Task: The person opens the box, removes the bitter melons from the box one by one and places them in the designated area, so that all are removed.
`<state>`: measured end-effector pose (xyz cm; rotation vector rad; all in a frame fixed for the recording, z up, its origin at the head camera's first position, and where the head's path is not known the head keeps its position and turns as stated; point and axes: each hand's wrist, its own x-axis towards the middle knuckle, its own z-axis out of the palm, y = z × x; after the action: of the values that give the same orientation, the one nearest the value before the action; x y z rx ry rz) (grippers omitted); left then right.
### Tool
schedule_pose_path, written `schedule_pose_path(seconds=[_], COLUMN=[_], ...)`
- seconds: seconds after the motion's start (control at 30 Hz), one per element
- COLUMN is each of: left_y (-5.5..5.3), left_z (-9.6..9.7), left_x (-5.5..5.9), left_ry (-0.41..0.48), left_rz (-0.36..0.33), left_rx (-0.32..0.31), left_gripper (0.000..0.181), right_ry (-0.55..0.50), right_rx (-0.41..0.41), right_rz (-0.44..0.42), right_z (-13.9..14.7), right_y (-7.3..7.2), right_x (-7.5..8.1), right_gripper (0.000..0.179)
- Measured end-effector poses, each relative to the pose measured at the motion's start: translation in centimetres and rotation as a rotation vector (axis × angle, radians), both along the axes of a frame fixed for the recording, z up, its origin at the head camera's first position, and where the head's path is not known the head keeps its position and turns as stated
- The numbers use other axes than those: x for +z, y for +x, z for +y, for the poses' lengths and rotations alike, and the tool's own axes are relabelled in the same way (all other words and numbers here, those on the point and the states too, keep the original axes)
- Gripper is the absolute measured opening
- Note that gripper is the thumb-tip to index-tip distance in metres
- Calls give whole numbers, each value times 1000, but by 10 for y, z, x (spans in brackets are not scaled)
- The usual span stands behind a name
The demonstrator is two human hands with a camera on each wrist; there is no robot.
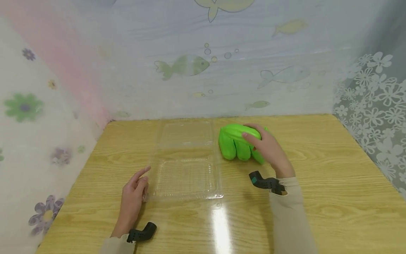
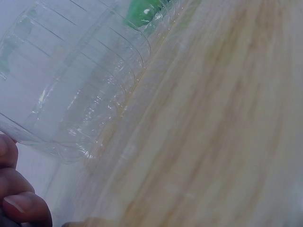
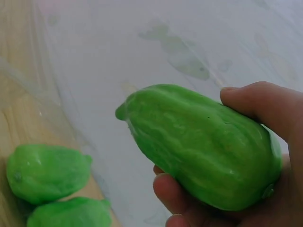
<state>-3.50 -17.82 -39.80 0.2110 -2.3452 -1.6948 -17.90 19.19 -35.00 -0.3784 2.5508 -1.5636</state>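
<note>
My right hand (image 1: 269, 150) grips a green ridged fruit (image 3: 199, 146), oblong with a small pointed nub at one end. Fingers and thumb wrap its thicker end in the right wrist view. Several similar green fruits (image 1: 227, 149) lie side by side on the table just below it. A clear plastic clamshell box (image 1: 219, 176) lies unfolded to the left, its lid (image 1: 187, 132) laid back toward the wall. At the box's left edge is my left hand (image 1: 133, 194), index finger stretched forward and the other fingers loosely bent. Its fingertips (image 2: 23, 203) are close beside the box wall.
The wooden table (image 1: 333, 183) meets a wall covering (image 1: 158, 95) printed with fish at its back edge. Flowered coverings stand on the left and right sides. Black wrist mounts (image 1: 142, 233) sit on both sleeves.
</note>
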Motion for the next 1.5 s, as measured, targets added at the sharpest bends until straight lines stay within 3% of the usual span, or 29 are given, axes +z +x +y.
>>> schedule_pose_path(seconds=[0.27, 0.5, 0.7, 0.87, 1.27, 1.5], left_y=[0, -2, -3, -3, -3, -3], left_z=[-2, -1, 0, -1, -1, -1], left_x=[-2, -3, -3, -5, -6, -4], left_ry=[1, 22, -1, 10, 26, -3], left_rz=[10, 10, 20, 11, 6, 19], left_rx=[-6, -15, 5, 5, 1, 6], left_gripper=[34, 35, 34, 34, 35, 34], right_ry=[-84, -98, -179, -204, -283, -303], right_rx=[-57, -121, -173, -224, -379, -416], right_rz=[42, -2, -38, -28, -9, -35], right_z=[18, 32, 34, 38, 55, 61], right_y=[-3, -4, -4, -4, -7, -10], right_x=[-6, -9, -11, -14, -31, -40], right_gripper=[56, 52, 50, 48, 48, 48])
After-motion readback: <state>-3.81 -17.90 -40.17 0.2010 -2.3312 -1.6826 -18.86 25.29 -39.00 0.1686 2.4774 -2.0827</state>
